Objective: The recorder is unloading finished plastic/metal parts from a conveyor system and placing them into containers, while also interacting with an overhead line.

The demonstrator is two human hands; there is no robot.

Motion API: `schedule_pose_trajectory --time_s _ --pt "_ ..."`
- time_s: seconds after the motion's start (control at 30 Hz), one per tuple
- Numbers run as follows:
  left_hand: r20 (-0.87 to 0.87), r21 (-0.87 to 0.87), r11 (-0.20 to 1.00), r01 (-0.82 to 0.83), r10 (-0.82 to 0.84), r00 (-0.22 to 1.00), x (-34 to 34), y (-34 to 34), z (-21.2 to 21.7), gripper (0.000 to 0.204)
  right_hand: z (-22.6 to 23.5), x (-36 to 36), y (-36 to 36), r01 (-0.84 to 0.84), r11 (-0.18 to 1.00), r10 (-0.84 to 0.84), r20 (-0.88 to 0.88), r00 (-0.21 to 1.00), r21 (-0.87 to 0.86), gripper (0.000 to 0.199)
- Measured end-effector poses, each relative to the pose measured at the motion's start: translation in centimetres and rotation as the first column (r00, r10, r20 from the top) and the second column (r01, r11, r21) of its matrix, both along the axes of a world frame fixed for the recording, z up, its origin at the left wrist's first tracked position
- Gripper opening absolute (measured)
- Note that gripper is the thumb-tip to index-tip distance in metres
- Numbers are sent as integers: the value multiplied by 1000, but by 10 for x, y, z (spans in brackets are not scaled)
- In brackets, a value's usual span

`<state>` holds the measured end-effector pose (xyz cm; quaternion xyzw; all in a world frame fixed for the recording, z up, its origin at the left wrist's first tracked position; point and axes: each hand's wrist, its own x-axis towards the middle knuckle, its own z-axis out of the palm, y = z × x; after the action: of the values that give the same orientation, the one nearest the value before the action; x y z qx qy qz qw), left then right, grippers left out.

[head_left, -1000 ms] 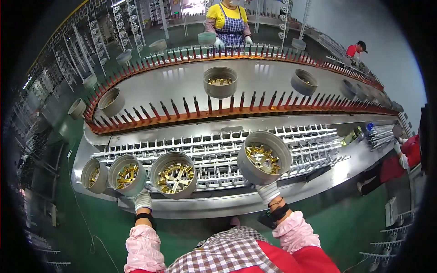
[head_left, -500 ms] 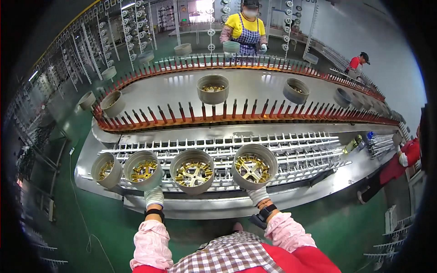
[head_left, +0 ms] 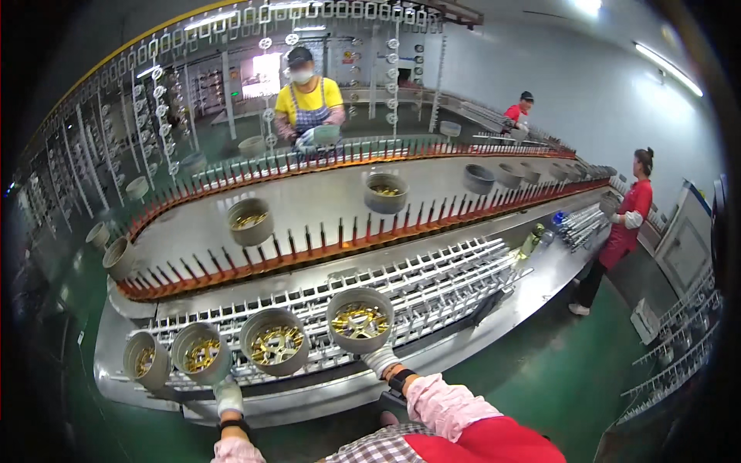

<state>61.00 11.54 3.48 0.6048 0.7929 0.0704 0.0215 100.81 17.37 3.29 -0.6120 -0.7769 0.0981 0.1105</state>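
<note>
Four grey, drum-shaped rims with gold spoked insides stand in a row along the front of a metal rack. My left hand (head_left: pixel 228 395), in a whitish glove, is against the near underside of the second rim (head_left: pixel 201 353) from the left. The glove of my right hand (head_left: pixel 380 359) meets the lower edge of the rightmost rim (head_left: pixel 360 319). The rims hide the fingers of both hands. Between them sits another rim (head_left: pixel 274 342), touched by neither hand. The leftmost rim (head_left: pixel 147 359) is beyond my left hand.
Behind the rack (head_left: pixel 432 283), a curved line of upright red pegs (head_left: pixel 340 233) runs across, with more rims (head_left: pixel 386 193) beyond it. A bottle (head_left: pixel 532 241) lies at the rack's right end. Co-workers stand across the line (head_left: pixel 309 104) and at the right (head_left: pixel 631 212).
My view has swung right and up, so the bench appears tilted and shifted left. Both hands stay at the same rims. The co-worker at the right now shows in full.
</note>
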Motion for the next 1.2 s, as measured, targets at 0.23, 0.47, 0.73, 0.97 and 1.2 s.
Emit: schedule_pose_trajectory --time_s 0.23,0.47,0.73,0.97,1.2 --pt "991 124 962 -245 -108 77 158 -47 1 26 -13 2 3 -127 990 132 -97 986 52 38" --pt "818 510 851 123 -524 235 289 -5 -16 43 51 60 -12 -266 854 -6 -519 855 -448 39" --pt "105 -106 949 298 -287 952 307 30 -61 39 133 346 149 -151 976 31 -580 814 -159 30" --pt "8 -27 988 149 -149 989 342 26 -25 38 88 547 330 475 874 -398 -712 578 -103 61" --pt "153 38 999 10 -15 988 349 32 -15 20 14 545 442 314 842 -252 -194 948 439 25"
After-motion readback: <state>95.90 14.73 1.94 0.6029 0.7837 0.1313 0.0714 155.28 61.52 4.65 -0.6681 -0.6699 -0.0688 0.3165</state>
